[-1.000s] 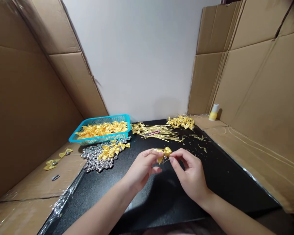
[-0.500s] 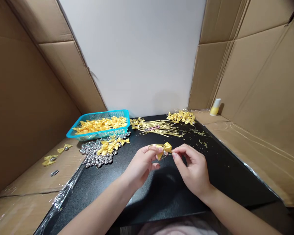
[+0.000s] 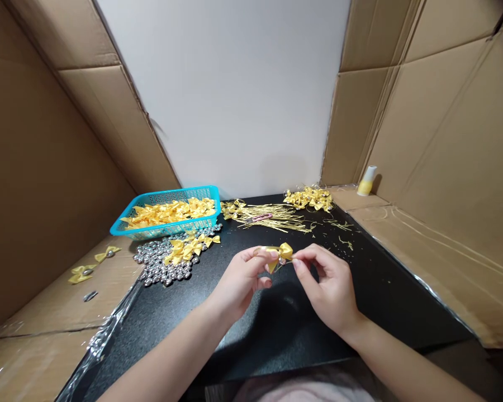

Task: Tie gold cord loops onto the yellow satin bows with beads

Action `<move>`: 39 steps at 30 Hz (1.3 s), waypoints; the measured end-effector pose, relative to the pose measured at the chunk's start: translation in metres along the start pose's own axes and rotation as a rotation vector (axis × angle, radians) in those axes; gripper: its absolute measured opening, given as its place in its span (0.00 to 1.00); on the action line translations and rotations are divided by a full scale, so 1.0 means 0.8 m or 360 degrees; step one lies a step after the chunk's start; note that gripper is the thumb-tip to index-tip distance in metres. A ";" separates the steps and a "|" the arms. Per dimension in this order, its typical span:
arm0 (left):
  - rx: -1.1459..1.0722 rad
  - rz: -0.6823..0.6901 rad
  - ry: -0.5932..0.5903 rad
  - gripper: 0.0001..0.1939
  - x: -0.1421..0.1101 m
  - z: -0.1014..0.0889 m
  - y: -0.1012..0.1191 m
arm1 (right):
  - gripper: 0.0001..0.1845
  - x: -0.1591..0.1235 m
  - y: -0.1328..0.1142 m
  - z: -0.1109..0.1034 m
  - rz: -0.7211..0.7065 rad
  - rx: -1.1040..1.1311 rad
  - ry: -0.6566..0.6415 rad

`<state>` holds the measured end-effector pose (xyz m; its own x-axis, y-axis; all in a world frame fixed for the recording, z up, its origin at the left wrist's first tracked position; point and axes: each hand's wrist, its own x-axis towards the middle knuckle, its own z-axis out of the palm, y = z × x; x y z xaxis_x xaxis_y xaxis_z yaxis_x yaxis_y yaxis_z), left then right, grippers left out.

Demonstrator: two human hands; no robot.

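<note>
My left hand [image 3: 245, 278] pinches a yellow satin ribbon bow [image 3: 285, 250] between thumb and fingers, above the black table. A small silver bell or bead hangs at the bow's middle, partly covered. Thin gold cord [image 3: 279, 267] runs from the bow toward my right hand [image 3: 324, 285], whose thumb and forefinger are pinched together on its end. Left of my hands lies a spread of silver beads [image 3: 159, 272] with several loose yellow bows [image 3: 188, 249] on top.
Behind the beads stands a blue basket [image 3: 167, 229] of yellow bows. Gold cord strips [image 3: 283, 215] lie at the back under a pink-handled tool [image 3: 262, 217]. Finished-looking bows [image 3: 309, 197] are heaped at back right. A yellow-white spool cone [image 3: 366, 181] stands on cardboard. Cardboard walls flank both sides.
The view has tilted down slightly, so everything sits a little higher. Both hands keep their pinch on the bow and cord, with hardly any finger movement.
</note>
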<state>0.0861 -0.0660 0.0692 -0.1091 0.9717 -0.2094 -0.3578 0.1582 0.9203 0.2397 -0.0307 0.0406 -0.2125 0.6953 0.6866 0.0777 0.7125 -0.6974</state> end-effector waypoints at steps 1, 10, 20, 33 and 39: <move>0.0024 0.0014 -0.0005 0.09 0.000 0.000 0.000 | 0.06 0.001 0.000 0.000 -0.0015 0.0001 -0.0006; 0.0021 -0.0025 -0.0116 0.10 -0.001 0.000 0.002 | 0.06 0.004 0.000 -0.004 -0.0004 0.0101 -0.0099; 0.0036 -0.0040 -0.0127 0.11 -0.001 0.003 0.003 | 0.05 0.005 0.001 -0.007 0.0022 0.0057 -0.0086; -0.0006 -0.0053 -0.0043 0.11 0.000 0.001 0.002 | 0.07 0.000 0.007 -0.011 0.0171 0.0124 -0.0125; -0.0004 -0.0016 -0.0023 0.12 0.003 0.000 0.000 | 0.16 0.001 0.011 -0.011 0.0210 0.0467 0.0134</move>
<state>0.0858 -0.0638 0.0691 -0.0923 0.9725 -0.2137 -0.3612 0.1673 0.9174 0.2486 -0.0229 0.0371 -0.1372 0.7940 0.5922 -0.1873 0.5663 -0.8026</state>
